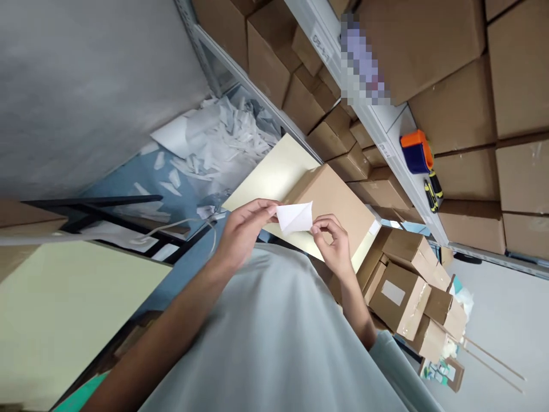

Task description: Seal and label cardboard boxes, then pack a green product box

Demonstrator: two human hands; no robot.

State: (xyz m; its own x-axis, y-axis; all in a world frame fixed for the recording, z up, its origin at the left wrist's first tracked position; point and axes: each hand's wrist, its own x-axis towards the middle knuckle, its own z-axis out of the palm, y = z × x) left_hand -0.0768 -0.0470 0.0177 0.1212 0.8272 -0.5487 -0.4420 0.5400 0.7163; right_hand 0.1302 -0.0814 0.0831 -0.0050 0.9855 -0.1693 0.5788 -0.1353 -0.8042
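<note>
One folded white paper (295,218) is pinched by the left hand (242,232) and the right hand (333,241) at opposite ends, before a carton (343,197). Shelf labels (321,47) are too small to read; pixelation hides part of the beam (364,119).

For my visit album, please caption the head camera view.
White paper between left hand and right hand, with a cardboard box and shelved cartons beyond.

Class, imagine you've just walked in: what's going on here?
A person's left hand and right hand hold a small white paper, showing a diagonal fold, between them. Just beyond, a closed-looking cardboard box rests on a pale yellow tabletop. White paper scraps lie heaped on the blue floor.
</note>
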